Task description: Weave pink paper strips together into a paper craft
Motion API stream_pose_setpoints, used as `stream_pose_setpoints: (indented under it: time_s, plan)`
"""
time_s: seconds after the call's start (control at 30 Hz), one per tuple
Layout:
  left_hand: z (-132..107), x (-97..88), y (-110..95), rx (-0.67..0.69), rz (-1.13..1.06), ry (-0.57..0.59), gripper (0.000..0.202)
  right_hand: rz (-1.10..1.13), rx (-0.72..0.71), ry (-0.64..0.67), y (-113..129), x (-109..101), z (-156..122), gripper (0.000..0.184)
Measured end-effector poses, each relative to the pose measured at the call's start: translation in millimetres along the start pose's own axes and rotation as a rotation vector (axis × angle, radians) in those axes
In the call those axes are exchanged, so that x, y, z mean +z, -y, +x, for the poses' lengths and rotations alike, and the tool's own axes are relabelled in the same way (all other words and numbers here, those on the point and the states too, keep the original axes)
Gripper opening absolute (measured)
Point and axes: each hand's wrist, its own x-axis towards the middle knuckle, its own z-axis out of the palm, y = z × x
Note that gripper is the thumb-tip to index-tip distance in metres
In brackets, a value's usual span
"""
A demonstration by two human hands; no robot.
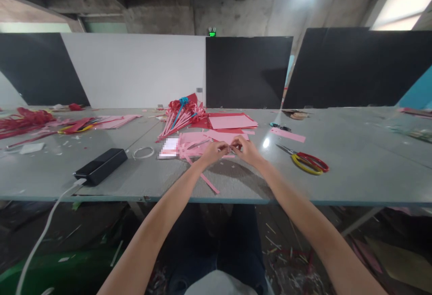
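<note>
My left hand and my right hand meet over the table near its front middle, fingertips pinched close together. Whatever they pinch is too small to make out. Beneath and beside my left hand lie pink paper strips, partly covered by it. One loose pink strip slants toward the front edge. Behind the hands are stacked pink paper sheets with red ones under them. Scissors with red and yellow handles rest to the right of my right hand, their blades pointing toward it.
A black box-shaped device with a white cable stands left on the grey table. Near it lies a thin white coil. Red and pink paper bundles lie behind. Small dark-bladed snips and a punched pink strip lie right.
</note>
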Motion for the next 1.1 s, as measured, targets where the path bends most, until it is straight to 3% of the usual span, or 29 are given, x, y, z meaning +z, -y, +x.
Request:
stream_pose_setpoints:
  time_s: [0.47,0.8,1.0,1.1]
  plan:
    - [-1.5,-1.1,-6.7,-0.04,-0.084,-0.023,0.02,0.073,0.037,-0.034,1.3,2.8,-0.3,0.015]
    - [-2.3,-8.7,-12.5,-0.062,-0.104,-0.01,0.019,0.323,0.136,0.025,3.1,2.9,3.4,0.023]
    - [-1.2,-8.1,-11.7,-0.117,-0.044,-0.073,0.018,0.265,0.162,-0.078,0.0,3.4,5.5,0.02]
    - [-1.2,-7.3,-7.9,-0.138,0.084,-0.116,0.02,0.283,0.166,-0.049,-0.9,3.0,5.3,0.02]
